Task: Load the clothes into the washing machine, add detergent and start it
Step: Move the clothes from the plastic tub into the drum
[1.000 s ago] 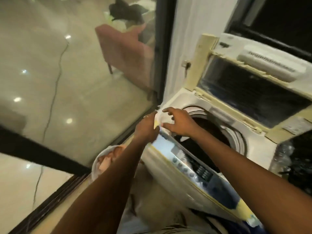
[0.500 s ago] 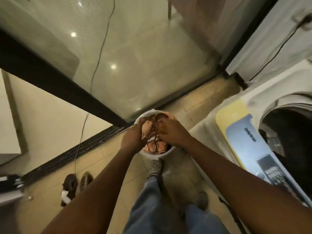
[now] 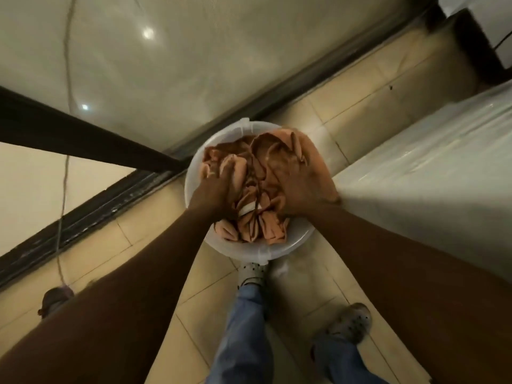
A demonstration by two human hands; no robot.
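A white plastic bucket (image 3: 279, 249) stands on the tiled floor in front of my feet, filled with crumpled orange clothes (image 3: 266, 167). My left hand (image 3: 216, 189) is pressed into the left side of the pile, fingers curled into the fabric. My right hand (image 3: 302, 189) grips the right side of the same pile. The white side of the washing machine (image 3: 432, 167) rises at the right; its opening is out of view.
A dark door frame (image 3: 91, 209) with glass panels runs diagonally at the left. A shoe (image 3: 55, 299) lies on the floor at lower left. My feet in grey clogs (image 3: 349, 322) stand just below the bucket.
My hands left the washing machine's rim, dropped to the bucket and now dig deeper into the orange clothes. The view tilted down and closer to the bucket.
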